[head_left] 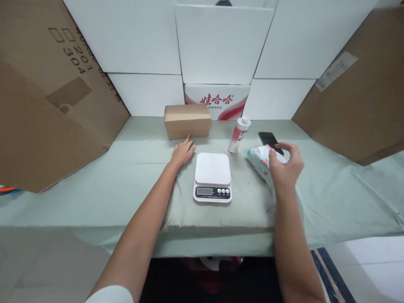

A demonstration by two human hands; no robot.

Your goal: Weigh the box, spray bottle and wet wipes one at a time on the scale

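Since the packet (259, 158) is looking soft, side-grippable, we are holding our right hand (288, 164) curved, fingers parted, left hand (183, 152) spread.

Single view: your head cam. Looks forward and down from above your side of the kitchen scale (213, 169). Near enough to show your left hand (183, 152) and right hand (288, 164) either side of it; wide enough to catch white panels (221, 42) beyond the scale, cardboard (44, 134) well to its left and right, floor (47, 261) on your side.
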